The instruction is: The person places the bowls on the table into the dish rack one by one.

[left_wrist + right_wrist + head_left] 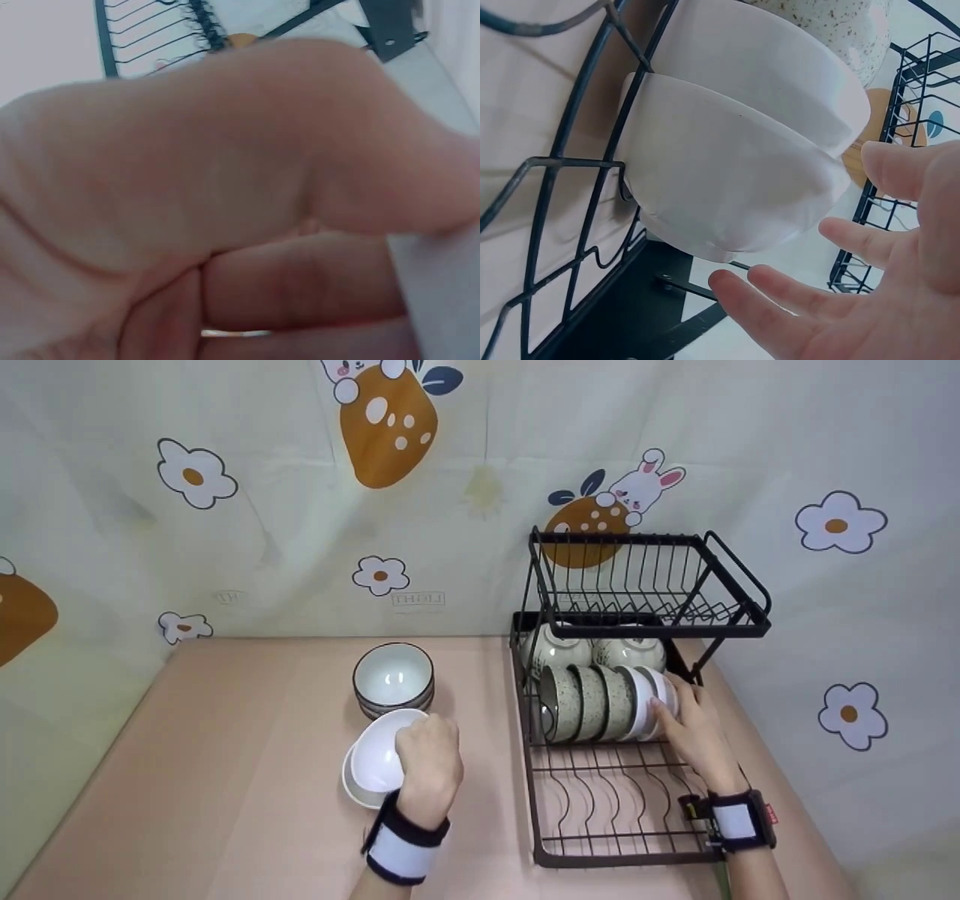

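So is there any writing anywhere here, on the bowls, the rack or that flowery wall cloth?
"LIGHT": faint boxed print on the wall cloth, blurred, so this reading is unsure.
A second faint mark on the wall cloth, further left: too blurred to read.
A small red tag on the right wrist strap: too small to read.
White bowls, speckled bowls and dish rack: no text visible.

The white bowl [379,754] my left hand [429,757] grips looks like smooth, glossy glazed ceramic. The white bowls [735,172] by my right hand [694,727] are the same smooth ware, with a softer sheen. Beside them, the speckled bowls [581,701] have a sandy, mottled glaze. The dish rack [600,810] is thin black-coated metal wire, matt. The pink tabletop [225,750] looks matt. The backdrop [262,510] is printed sheet, creased and slightly shiny.
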`<state>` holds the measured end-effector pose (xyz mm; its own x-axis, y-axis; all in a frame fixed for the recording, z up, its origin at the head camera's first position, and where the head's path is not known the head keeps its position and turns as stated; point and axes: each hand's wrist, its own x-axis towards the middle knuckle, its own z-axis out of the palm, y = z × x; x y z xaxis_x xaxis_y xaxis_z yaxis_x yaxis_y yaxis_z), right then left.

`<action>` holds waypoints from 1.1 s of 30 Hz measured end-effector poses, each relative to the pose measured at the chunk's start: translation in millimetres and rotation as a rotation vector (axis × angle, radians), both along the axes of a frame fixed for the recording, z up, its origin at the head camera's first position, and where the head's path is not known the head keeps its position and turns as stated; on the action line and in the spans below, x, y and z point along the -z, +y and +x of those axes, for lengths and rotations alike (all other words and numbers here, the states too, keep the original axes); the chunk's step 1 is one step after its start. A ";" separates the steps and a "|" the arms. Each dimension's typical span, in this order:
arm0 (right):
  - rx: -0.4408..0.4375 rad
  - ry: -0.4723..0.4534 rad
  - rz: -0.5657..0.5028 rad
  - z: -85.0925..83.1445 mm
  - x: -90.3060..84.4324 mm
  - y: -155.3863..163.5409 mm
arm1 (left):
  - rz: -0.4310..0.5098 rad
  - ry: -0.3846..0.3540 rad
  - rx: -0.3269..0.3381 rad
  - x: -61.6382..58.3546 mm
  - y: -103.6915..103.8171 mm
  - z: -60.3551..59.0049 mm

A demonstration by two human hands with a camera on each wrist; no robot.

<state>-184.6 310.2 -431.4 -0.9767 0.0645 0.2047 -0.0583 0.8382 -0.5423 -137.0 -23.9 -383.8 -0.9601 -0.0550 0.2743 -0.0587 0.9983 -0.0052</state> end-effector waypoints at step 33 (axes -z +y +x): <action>-0.302 -0.083 -0.509 33.2 -37.1 -63.7 | -0.275 0.456 0.784 7.5 38.0 3.4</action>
